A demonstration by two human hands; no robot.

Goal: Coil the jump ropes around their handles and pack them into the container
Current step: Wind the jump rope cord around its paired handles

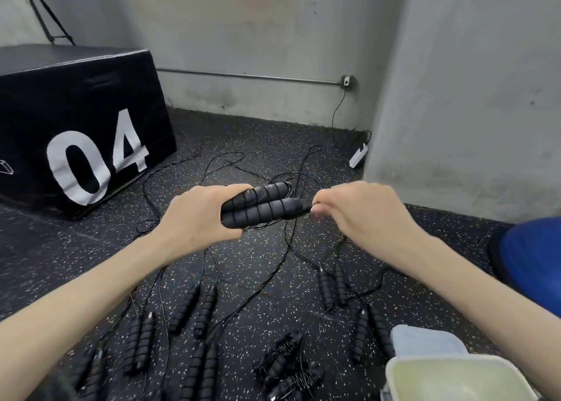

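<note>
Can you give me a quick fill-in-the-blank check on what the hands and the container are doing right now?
1. The left hand grips a pair of black ____ held side by side.
2. The right hand pinches the thin black ____ at the end of the held handles.
3. The white container stands at the lower ____ of the view.
4. The black box bears the white number ____.

Missing words: handles; rope; right; 04
</note>
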